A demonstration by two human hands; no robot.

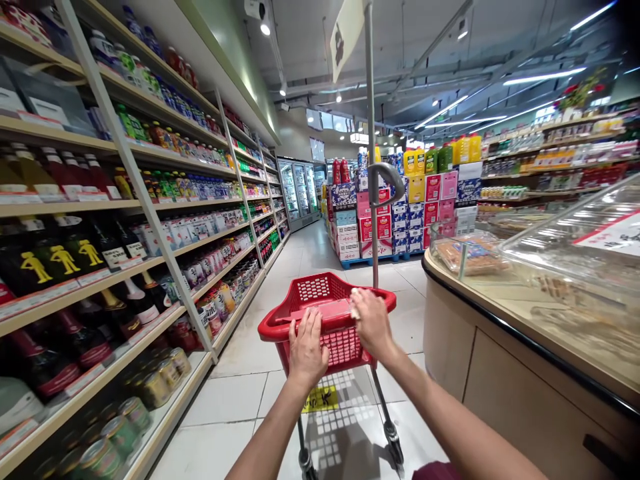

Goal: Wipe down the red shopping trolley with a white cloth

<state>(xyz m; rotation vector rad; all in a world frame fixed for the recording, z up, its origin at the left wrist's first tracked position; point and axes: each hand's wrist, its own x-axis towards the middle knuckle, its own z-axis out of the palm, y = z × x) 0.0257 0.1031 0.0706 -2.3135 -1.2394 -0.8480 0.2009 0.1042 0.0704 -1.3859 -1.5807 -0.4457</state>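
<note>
Between drink shelves point(133, 170) on the left and a display counter point(515, 400) on the right: red cart point(273, 330), near and central on pale tiles point(237, 400). Left hand point(307, 350): lies over middle of near rim, fingers extended, thumb apart, not wrapped round; cannot tell pressure. Right hand point(373, 327): curled at right end of same rim, small pale item point(355, 304) held at the fingers; cannot identify it, nor tell tightness of hold on the rim beneath. Just beyond right hand: upright grey pole point(371, 120) with curved hook point(394, 183); foot hidden behind basket. Farther off, right of centre: stacked drink cartons point(377, 227); to their left, glass-door coolers point(300, 190). Handling, as judged: push evenly from both sides to avoid slewing; curl left fingers round the rim for surer control; keep small pale item clear of the right palm; give rounded counter corner and shelf edge equal margin; check clearance round cartons.
</note>
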